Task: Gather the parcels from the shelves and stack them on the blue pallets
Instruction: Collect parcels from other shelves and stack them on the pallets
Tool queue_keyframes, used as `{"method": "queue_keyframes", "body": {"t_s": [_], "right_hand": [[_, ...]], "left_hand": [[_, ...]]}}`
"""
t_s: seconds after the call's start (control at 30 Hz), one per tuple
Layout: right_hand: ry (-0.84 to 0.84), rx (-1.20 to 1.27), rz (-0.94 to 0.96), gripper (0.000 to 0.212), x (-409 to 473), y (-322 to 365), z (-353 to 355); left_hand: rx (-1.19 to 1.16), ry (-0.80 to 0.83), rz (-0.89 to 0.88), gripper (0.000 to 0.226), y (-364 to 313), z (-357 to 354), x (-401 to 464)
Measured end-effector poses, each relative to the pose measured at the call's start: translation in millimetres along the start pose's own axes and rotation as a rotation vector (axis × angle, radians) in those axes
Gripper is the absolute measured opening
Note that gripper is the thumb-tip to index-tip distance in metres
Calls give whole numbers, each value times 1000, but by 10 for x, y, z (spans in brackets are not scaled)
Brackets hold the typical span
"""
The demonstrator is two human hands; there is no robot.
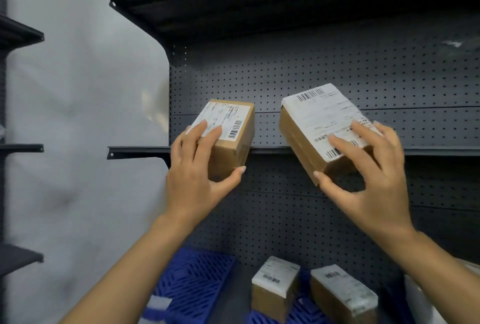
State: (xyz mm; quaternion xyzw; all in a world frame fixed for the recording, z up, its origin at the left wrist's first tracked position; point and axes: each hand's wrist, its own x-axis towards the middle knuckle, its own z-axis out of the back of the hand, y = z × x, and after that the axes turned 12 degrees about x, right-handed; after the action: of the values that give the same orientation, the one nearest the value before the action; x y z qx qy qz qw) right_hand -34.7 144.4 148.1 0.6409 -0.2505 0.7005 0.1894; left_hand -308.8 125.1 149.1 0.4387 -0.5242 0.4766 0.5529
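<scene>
Left hand [193,167] gripping small brown cardboard parcel with white barcode label [228,139]: fingers laid over the label, thumb hooked under the near lower edge. Right hand [368,173] gripping larger brown cardboard parcel with wide white shipping label [319,126], tilted, at 3 o'clock of the first and apart from it; fingers spread across the label, thumb at the near lower corner. Both parcels held at the front lip of dark metal shelf [441,151], before grey perforated back panel [337,69] (contact with the shelf not discernible). At 6 o'clock, blue slatted plastic pallets [192,282] bearing two further labelled brown cartons [275,287], side by side.
</scene>
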Motion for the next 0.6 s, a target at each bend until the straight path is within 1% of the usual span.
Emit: {"method": "queue_keyframes", "body": {"t_s": [0.07,0.23,0.33,0.43,0.53,0.6], "right_hand": [[40,36,-24,53,-242,55,179],[178,57,-56,51,-939,103,417],[257,92,-152,51,-1326,64,450],[339,74,-244,51,-1616,-29,429],[401,28,-322,53,-1782,-225,368],[421,3,-414,53,-1862,-373,310]], "left_hand": [[-11,31,-5,73,-67,76,-218],[-11,190,6,75,-282,133,-872],[6,314,39,76,-345,110,-1237],[20,430,62,77,-320,19,-1517],[22,493,72,77,-249,-159,-1687],[8,513,70,78,-216,-324,-1747]]}}
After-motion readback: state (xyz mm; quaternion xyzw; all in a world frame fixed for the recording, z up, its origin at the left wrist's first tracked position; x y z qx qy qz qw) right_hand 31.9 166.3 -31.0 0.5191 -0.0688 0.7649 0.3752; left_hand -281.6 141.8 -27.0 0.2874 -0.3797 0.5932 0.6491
